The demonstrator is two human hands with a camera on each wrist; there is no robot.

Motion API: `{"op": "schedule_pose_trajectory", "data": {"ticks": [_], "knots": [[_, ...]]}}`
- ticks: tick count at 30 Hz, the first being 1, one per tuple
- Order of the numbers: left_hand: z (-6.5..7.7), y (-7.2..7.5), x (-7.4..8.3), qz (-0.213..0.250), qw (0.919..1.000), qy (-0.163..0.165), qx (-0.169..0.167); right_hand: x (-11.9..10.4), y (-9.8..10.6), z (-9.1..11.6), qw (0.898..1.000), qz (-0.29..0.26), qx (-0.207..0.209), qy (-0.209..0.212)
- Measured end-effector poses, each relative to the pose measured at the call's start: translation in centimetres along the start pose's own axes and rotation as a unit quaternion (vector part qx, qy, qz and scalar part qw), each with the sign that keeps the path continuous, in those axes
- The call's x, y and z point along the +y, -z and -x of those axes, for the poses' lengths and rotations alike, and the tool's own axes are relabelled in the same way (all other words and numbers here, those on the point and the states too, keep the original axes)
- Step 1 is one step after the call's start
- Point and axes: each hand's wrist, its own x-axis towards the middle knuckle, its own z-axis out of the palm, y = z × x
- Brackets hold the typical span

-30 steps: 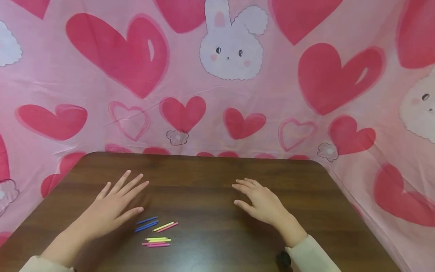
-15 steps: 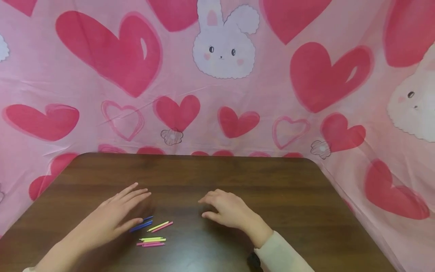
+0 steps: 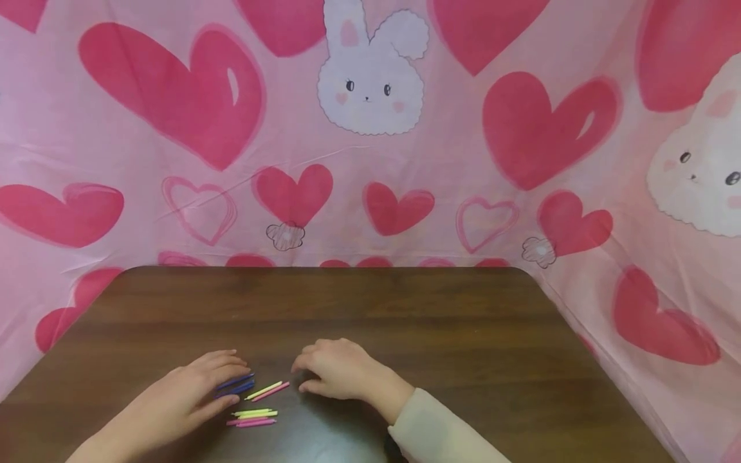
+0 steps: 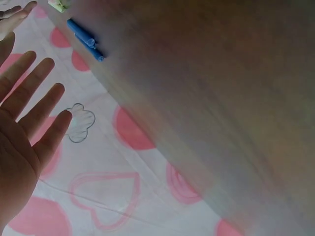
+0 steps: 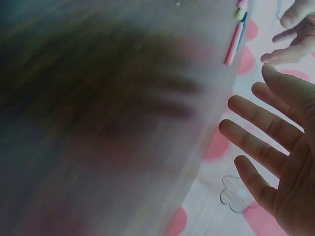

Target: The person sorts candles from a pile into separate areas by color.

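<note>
On the table lie small, thin coloured sticks in groups. My left hand (image 3: 193, 392) is over the blue sticks (image 3: 242, 386), its thumb on their near side and its fingers on the far side, partly hiding them. In the left wrist view the blue sticks (image 4: 84, 39) lie apart from its spread fingers. To the right, my right hand (image 3: 338, 370) hovers with fingers bent slightly and nothing in them. It is nearest to a slanting pair, one yellow stick (image 3: 264, 390) and one pink stick (image 3: 273, 391). In front lie more yellow sticks (image 3: 257, 413) and pink sticks (image 3: 256, 423).
The dark brown wooden table (image 3: 451, 334) has rounded far corners. Behind it and on both sides hangs a pink cloth (image 3: 451, 148) printed with red hearts and white rabbits.
Both hands have come down and closer together. The right hand has moved left toward the sticks, and the left hand has lowered over the blue ones. The view has shifted slightly right.
</note>
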Motion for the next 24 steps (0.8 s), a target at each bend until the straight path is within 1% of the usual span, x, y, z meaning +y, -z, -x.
{"op": "schedule_pose_trajectory", "data": {"ticks": [2, 5, 10, 13, 17, 20, 24], "knots": [[0.1, -0.1, 0.0, 0.005, 0.9999, -0.011, 0.007, -0.3, -0.1, -0.5, 1.000, 0.000, -0.007, 0.001], [0.1, -0.3, 0.1, 0.019, 0.9994, -0.025, 0.013, -0.5, -0.2, -1.3, 1.000, -0.023, -0.021, 0.005], [0.4, -0.6, 0.4, 0.039, 0.9988, -0.030, 0.007, -0.7, -0.6, -2.5, 0.997, -0.058, -0.041, 0.012], [0.5, -0.7, 0.5, 0.041, 0.9989, -0.023, -0.001, -0.8, -0.7, -2.9, 0.998, -0.052, -0.045, 0.008], [0.5, -0.7, 0.3, 0.039, 0.9991, -0.010, -0.013, -1.0, -0.8, -3.2, 0.998, -0.030, -0.046, -0.001], [0.6, -0.7, 0.0, 0.045, 0.9986, -0.011, -0.027, -1.1, -0.9, -3.2, 0.999, -0.019, -0.048, 0.002], [0.8, -0.9, -0.2, 0.044, 0.9983, -0.010, -0.036, -1.2, -1.1, -3.4, 0.999, -0.012, -0.050, 0.010]]}}
